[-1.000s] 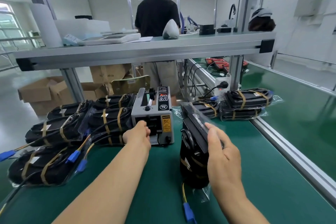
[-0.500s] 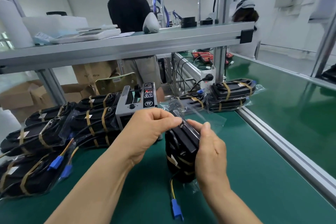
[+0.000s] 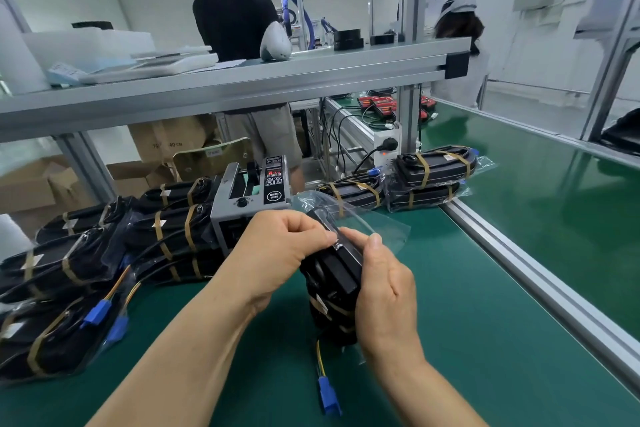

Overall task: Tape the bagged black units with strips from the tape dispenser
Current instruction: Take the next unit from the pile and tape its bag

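Observation:
A bagged black unit (image 3: 337,282) stands on end on the green bench mat (image 3: 467,305), its clear bag flap (image 3: 367,224) sticking up behind. My right hand (image 3: 384,291) grips the unit's right side, thumb on its top edge. My left hand (image 3: 280,250) pinches a small strip of tape at the unit's top, next to the right thumb. The grey tape dispenser (image 3: 251,199) sits just behind my left hand. A yellow wire with a blue connector (image 3: 327,395) trails from the unit toward me.
Several taped bagged units (image 3: 104,253) are piled at the left, more taped units (image 3: 426,173) at the back right by a power socket (image 3: 388,146). An aluminium rail (image 3: 540,274) borders the mat on the right. A shelf beam (image 3: 242,83) crosses overhead; two people stand beyond it.
My left hand left the dispenser's outlet and came over to the top of the unit, pinching tape there. My right hand shifted its grip lower on the unit's side.

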Demonstrator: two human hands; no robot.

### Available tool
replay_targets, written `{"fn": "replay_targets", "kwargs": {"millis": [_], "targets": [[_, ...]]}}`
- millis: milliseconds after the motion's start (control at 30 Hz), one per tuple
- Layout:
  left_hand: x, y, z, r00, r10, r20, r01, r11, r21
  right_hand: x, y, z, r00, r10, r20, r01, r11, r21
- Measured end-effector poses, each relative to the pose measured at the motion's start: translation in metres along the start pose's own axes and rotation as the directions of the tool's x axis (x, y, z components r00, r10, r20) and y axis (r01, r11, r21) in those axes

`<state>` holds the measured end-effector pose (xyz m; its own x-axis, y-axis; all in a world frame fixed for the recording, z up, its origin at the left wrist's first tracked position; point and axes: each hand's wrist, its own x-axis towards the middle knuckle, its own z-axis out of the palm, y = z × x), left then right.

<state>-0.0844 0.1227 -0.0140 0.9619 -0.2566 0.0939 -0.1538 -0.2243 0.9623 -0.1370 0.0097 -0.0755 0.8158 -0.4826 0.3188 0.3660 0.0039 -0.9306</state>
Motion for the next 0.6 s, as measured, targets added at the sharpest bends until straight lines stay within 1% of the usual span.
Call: {"fn": "replay_targets", "kwargs": {"millis": [200,600], "targets": [[-0.0002,-0.0025,-0.0001,0.999,0.024,-0.021,-0.024,1.000,0.011,-0.0006,-0.0019,0.0002,1.000,-0.015,0.024,0.015,1.000,-0.015],[-0.0005,-0.0091,-0.0023,0.995,0.075,-0.072,-0.068,0.993,0.093,-0.0032,0.0014,0.0030,0.999,-0.020,0.041,0.021,0.999,-0.038]]}}
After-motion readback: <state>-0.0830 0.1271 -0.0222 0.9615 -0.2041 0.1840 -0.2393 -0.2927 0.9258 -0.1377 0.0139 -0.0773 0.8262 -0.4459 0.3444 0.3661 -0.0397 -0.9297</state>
